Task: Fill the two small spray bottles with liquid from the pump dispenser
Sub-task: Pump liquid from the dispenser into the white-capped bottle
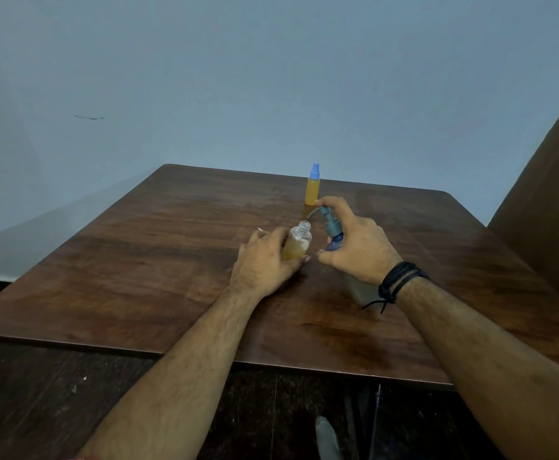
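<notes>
Both hands are closed on bottles near the middle of the table: the left hand point(268, 260) curls its fingers and thumb round the lower body of a small clear plastic spray bottle point(297, 241) whose cap is off, its threaded neck open at the top and amber liquid filling roughly its lower half, while the right hand point(354, 242) wraps round the neck of a clear plastic pump dispenser point(333, 227) with a grey-blue pump head, the index finger lying on top of the pump. That pump's spout points left, towards the open neck of the held bottle, and ends just beside it; whether spout and neck touch cannot be told. The dispenser's pale body shows below the right wrist, resting on the wood. A large dark brown wooden table point(172, 260) with rounded far corners carries everything, and behind it stands a plain pale blue wall point(238, 78). At the far right a brown wooden panel point(550, 210) rises beside the table. Dark floor point(55, 393) shows at the near edge. Round the right wrist sits a black corded bracelet point(399, 282) with loose ends hanging. Farther back, just beyond the right hand, a second small spray bottle point(313, 187) stands upright, full of orange-yellow liquid and closed with a light blue spray cap. Something small and white point(261, 230) peeks out just beyond the left hand's fingers; what it is cannot be told.
</notes>
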